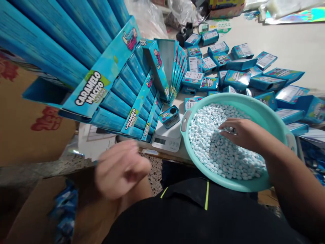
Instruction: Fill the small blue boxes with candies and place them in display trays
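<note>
My right hand (240, 134) reaches into a turquoise basin (233, 188) of small pale-blue candies (213, 145). Its thumb and fingers are curled nearly together, with a few candies showing between them. Over the floor at the left, my left hand (122, 169) is smeared by motion; its fingers look bent, and whether anything is in them cannot be made out. Between the two hands, a white digital scale (166, 140) carries a small blue box (169, 117) with a round dark hole in its top.
Blue display cartons (99, 88) packed with boxes stand stacked at the left. Many loose blue boxes (236, 79) lie scattered behind the basin. A tape dispenser (185, 34) is farther back. Below left, an open cardboard box (27, 210) holds blue packs (66, 213).
</note>
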`<state>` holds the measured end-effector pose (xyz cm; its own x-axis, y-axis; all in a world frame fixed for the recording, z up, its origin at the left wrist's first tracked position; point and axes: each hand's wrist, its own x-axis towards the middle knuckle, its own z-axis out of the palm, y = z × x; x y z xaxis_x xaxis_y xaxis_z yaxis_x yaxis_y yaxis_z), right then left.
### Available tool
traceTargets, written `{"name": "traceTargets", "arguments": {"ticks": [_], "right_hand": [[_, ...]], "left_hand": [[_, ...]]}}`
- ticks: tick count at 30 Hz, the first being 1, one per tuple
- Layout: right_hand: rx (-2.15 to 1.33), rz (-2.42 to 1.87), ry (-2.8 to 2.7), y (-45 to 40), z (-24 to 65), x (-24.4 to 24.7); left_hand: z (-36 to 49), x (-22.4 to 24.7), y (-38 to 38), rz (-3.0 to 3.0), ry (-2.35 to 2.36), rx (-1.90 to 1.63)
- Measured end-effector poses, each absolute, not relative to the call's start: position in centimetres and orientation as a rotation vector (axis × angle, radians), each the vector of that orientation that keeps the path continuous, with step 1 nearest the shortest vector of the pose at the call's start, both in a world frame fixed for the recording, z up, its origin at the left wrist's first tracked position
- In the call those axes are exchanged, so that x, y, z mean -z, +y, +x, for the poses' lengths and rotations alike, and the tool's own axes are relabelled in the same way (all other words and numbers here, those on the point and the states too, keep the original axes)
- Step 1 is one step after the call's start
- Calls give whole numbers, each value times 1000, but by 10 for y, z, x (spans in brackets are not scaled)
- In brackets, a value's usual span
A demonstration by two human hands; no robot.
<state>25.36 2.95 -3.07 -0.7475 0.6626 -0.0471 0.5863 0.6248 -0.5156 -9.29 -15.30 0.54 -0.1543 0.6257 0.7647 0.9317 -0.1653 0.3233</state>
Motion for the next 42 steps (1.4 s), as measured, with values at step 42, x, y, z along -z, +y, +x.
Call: {"name": "traceTargets", "arguments": {"ticks": [42], "right_hand": [[-1320,-1024,-1039,12,255,-24]], "left_hand": [[65,25,-23,-2773,-2020,1832]]}}
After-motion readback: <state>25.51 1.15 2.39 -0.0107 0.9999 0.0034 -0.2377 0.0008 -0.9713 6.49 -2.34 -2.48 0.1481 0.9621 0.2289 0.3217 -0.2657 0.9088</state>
